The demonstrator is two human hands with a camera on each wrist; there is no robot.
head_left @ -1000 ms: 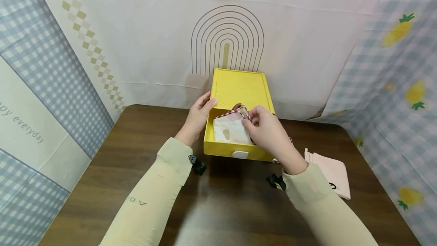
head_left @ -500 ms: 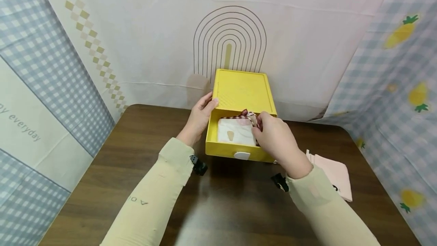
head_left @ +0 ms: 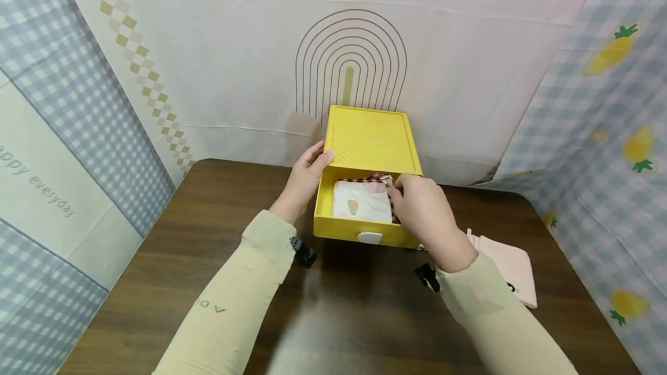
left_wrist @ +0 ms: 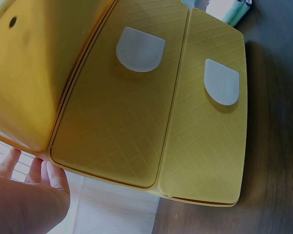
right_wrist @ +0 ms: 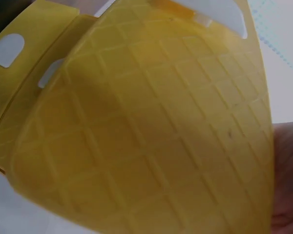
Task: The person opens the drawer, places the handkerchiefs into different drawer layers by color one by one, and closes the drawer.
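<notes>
Left hand (head_left: 302,181): rested against the left side of the yellow box (head_left: 371,142), fingers fairly straight on its upper corner, steadying it; it grasped nothing.
Right hand (head_left: 423,208): reached into the open drawer (head_left: 359,235), fingertips pinching the checked edge of the folded cloth (head_left: 362,201) at its right rear corner.
Cloth: lay in the drawer, pale with a small print, filling most of the floor; its red-checked trim was bunched by the right fingers.
Drawer: was pulled out toward the person, with a white handle (head_left: 369,237) on its front; nothing but the cloth showed inside.
Box: stood at the back of the table (head_left: 156,282), against the backdrop; the left wrist view showed two patterned yellow fronts, each with a white tab.
Pink cloth (head_left: 508,268): lay flat on the table to the right of the box, apart from it and partly behind the right sleeve.
Risk, snagging: the bunched trim stood near the top of the drawer opening; left raised, it could probably catch on the box when the drawer slid in.
Risk, shifting: a push on the drawer might slide the box back if the left hand let go.
Risk, pinching: the right fingers lay inside the drawer and could be nipped.
</notes>
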